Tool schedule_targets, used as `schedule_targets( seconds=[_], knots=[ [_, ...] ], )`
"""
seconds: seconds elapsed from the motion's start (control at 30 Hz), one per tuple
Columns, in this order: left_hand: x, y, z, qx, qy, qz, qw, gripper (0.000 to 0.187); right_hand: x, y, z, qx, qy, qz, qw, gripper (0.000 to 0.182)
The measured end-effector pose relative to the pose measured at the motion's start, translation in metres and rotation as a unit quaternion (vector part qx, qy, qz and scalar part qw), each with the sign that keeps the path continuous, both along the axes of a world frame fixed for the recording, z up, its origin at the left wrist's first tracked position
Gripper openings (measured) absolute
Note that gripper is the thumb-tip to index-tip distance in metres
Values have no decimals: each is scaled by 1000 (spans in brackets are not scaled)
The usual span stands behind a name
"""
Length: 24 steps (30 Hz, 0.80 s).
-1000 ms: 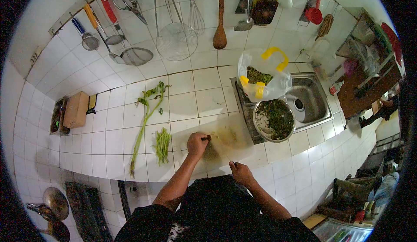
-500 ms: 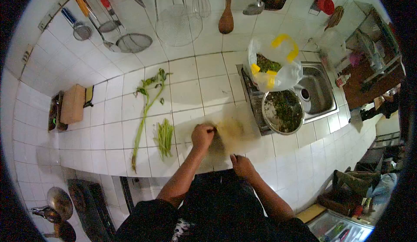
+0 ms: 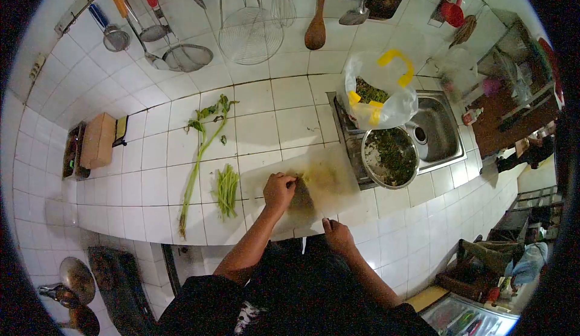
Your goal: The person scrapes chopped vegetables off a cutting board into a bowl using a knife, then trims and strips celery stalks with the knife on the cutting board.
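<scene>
My left hand (image 3: 280, 192) has its fingers curled together on a pale cutting board (image 3: 344, 200). What they pinch is hidden or too small to make out. Small yellow-green bits (image 3: 306, 177) lie just beyond its fingertips. My right hand (image 3: 339, 237) is closed round the handle of a knife near the board's front edge. The dark blade (image 3: 302, 202) slants from there toward my left hand. To the left on the tiles lie a bunch of cut green stalks (image 3: 226, 192) and a long leafy stalk (image 3: 200, 161) with a browned lower end.
A steel bowl of chopped greens (image 3: 403, 179) stands beside the sink (image 3: 450, 137). Behind it is a plastic bag (image 3: 396, 109) with more greens. A brown box (image 3: 98, 141) stands at the far left. Strainers (image 3: 251, 37) and a wooden spoon (image 3: 315, 34) hang on the wall.
The view has shifted slightly. My hands stay in nearly the same places on the board, and the blade and board look less blurred now.
</scene>
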<state>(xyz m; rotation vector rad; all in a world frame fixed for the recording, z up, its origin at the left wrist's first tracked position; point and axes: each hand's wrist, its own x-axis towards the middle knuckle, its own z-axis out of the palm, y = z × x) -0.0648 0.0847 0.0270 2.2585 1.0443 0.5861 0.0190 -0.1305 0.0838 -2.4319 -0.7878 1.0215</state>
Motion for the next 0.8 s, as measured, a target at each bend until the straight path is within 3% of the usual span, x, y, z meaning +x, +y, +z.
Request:
schedule_targets(
  seconds=[0.27, 0.57, 0.8],
  knots=[
    [-4, 6, -5, -56, 25, 17, 998, 14, 0, -4, 11, 12, 43, 37, 998, 59],
    [-3, 10, -17, -30, 28, 10, 999, 16, 10, 24, 2, 35, 12, 97, 995, 58],
    [-4, 3, 13, -65, 85, 30, 994, 14, 10, -2, 11, -17, -4, 49, 999, 57]
  ],
)
